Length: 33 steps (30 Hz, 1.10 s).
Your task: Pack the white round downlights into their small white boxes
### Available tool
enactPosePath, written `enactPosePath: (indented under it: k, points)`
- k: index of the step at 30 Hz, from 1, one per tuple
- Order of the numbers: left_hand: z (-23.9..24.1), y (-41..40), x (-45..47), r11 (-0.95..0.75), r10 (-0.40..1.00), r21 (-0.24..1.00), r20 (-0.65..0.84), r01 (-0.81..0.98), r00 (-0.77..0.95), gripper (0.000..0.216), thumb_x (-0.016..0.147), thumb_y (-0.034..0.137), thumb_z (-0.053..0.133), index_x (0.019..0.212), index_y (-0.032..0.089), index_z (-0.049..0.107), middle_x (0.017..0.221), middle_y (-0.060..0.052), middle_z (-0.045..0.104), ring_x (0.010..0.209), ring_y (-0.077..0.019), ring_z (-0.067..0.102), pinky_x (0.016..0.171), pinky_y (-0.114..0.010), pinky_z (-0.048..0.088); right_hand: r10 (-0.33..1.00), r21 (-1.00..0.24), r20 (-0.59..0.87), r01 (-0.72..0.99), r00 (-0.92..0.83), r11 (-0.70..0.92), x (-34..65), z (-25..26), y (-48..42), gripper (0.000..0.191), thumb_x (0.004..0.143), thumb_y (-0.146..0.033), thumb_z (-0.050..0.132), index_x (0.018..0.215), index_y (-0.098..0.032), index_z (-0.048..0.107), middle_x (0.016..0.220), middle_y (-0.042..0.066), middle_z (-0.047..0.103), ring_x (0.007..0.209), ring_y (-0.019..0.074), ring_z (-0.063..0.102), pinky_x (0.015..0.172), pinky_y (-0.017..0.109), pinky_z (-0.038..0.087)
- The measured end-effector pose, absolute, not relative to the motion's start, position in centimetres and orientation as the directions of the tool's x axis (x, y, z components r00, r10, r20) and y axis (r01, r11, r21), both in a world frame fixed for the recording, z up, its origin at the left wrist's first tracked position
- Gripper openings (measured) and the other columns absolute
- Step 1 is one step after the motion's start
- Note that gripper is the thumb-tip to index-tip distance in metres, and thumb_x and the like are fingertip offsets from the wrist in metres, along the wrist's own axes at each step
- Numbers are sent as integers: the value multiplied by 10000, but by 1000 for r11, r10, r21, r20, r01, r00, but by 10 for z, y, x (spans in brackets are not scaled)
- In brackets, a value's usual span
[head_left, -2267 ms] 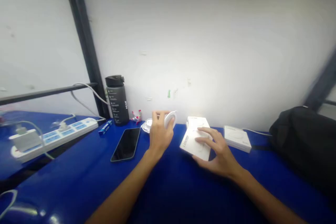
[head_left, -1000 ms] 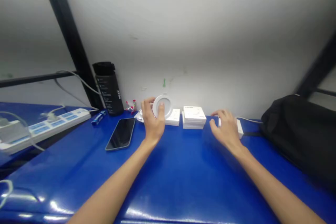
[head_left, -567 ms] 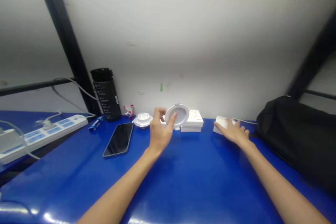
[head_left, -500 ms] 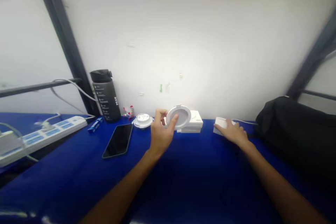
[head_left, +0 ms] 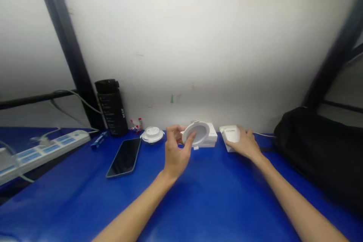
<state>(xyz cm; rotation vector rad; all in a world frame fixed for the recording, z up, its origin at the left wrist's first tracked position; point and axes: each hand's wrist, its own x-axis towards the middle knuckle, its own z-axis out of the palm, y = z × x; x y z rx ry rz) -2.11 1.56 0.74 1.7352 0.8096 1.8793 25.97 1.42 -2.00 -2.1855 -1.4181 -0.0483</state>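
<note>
Between the thumb and fingers of my left hand (head_left: 177, 153) is a round white downlight (head_left: 200, 135), tilted, its pale grey disc facing me. It is raised above the blue table in front of a stack of flat white boxes (head_left: 212, 136). To the right, my right hand (head_left: 245, 143) is wrapped over a small white box (head_left: 230, 135) with faint lettering, partly covered by the fingers. A second white downlight (head_left: 152, 134) lies on the table left of my left hand.
A black phone (head_left: 124, 157) lies left of my left arm, with a dark bottle (head_left: 111, 109) behind it. Farther left are a blue packet (head_left: 99, 140) and a white power strip (head_left: 48, 151). A black bag (head_left: 320, 151) occupies the right side. Red wrappers (head_left: 137, 125) sit by the wall.
The box under my right hand has shifted left and now shows more of its lettered top. The downlight in my left hand has tilted slightly. The whole picture has brightened on the table.
</note>
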Motion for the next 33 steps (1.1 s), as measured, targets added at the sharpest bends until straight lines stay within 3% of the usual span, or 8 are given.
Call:
enactPosePath:
  k: [4, 8, 13, 18, 23, 30, 33]
  points:
    - [7, 16, -21, -770, 636, 639, 766, -1, -96, 424, 901, 345, 801, 1258, 232, 602, 1117, -61, 761, 954, -192, 777, 766, -277, 634, 705, -446, 639, 895, 309, 12, 253, -10, 8, 1046, 630, -481, 830, 1528, -188, 380, 1443, 204, 393, 1318, 444, 503, 1040, 595, 523]
    - [10, 8, -21, -871, 490, 490, 871, -7, 4, 274, 944, 245, 743, 1214, 247, 699, 1245, -90, 745, 1146, -235, 740, 899, -328, 647, 535, -295, 828, 942, 168, 162, 228, 1, -2, 1142, 686, -385, 813, 1616, -160, 190, 1484, 228, 364, 1394, 442, 431, 1111, 640, 490]
    - [6, -1, -18, -948, 286, 302, 946, -101, 151, 398, 978, 96, 612, 1329, 282, 582, 1354, -113, 713, 1256, -244, 701, 952, -380, 638, 380, -71, 924, 963, -35, 260, 198, 7, -17, 1020, 818, -270, 741, 1659, -198, 169, 1479, 223, 399, 1387, 412, 450, 1106, 640, 505]
    - [2, 3, -15, -961, 214, 235, 966, -147, 141, 410, 1021, 119, 556, 1369, 308, 448, 1450, -134, 645, 1344, -250, 640, 1052, -482, 576, 329, 59, 923, 919, -200, 391, 178, 1, -26, 974, 845, -145, 671, 1677, -277, 182, 1428, 178, 455, 1292, 351, 546, 1032, 550, 587]
    - [3, 10, -19, -955, 287, 295, 948, -43, 136, 362, 1034, 154, 552, 1353, 294, 458, 1391, -126, 638, 1315, -248, 625, 1065, -463, 531, 309, 50, 932, 911, -189, 408, 174, -3, -25, 988, 825, -147, 703, 1675, -282, 217, 1402, 160, 485, 1278, 340, 557, 1032, 532, 597]
    - [8, 8, -22, -875, 477, 451, 864, 175, 162, 207, 1007, 299, 651, 1209, 255, 649, 1133, -66, 611, 1017, -199, 638, 840, -297, 535, 304, 31, 941, 934, -146, 355, 184, 4, -26, 1020, 807, -170, 730, 1676, -269, 205, 1408, 176, 454, 1307, 361, 529, 1031, 562, 595]
    - [12, 5, -21, -828, 555, 525, 818, 194, 154, 162, 1001, 336, 667, 1123, 231, 685, 1055, -47, 665, 945, -186, 645, 822, -285, 517, 322, 67, 924, 919, -204, 389, 187, 6, -26, 1007, 822, -157, 714, 1679, -294, 204, 1414, 164, 457, 1305, 347, 538, 1040, 550, 596]
